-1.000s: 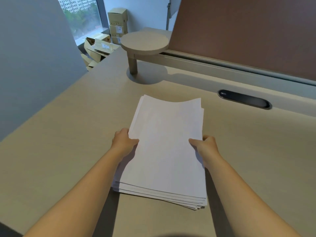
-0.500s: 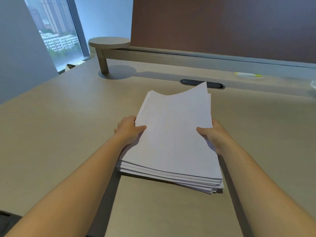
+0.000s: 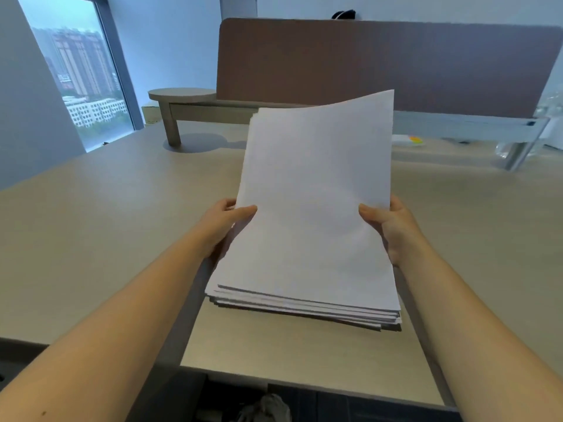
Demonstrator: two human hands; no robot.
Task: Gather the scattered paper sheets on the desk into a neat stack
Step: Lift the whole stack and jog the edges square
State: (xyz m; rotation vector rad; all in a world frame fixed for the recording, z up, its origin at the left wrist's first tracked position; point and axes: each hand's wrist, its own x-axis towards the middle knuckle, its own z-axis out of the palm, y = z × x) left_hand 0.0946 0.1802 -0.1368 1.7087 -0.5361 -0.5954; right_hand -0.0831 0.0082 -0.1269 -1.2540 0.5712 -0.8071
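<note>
Beige surface (image 3: 91,239), office setting. Item: stack of white paper sheets (image 3: 310,214), near edges uneven, far end lifted and curling, near end low at the surface. Left hand (image 3: 225,223) grips its left edge, thumb on top; right hand (image 3: 393,229) grips its right edge likewise. Beyond: round raised shelf (image 3: 182,94), brown divider panel (image 3: 380,62), window (image 3: 82,83).

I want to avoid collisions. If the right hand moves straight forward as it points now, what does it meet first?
Probably nothing near: beyond the right hand lies bare desk, then the divider. Depth is unclear.
</note>
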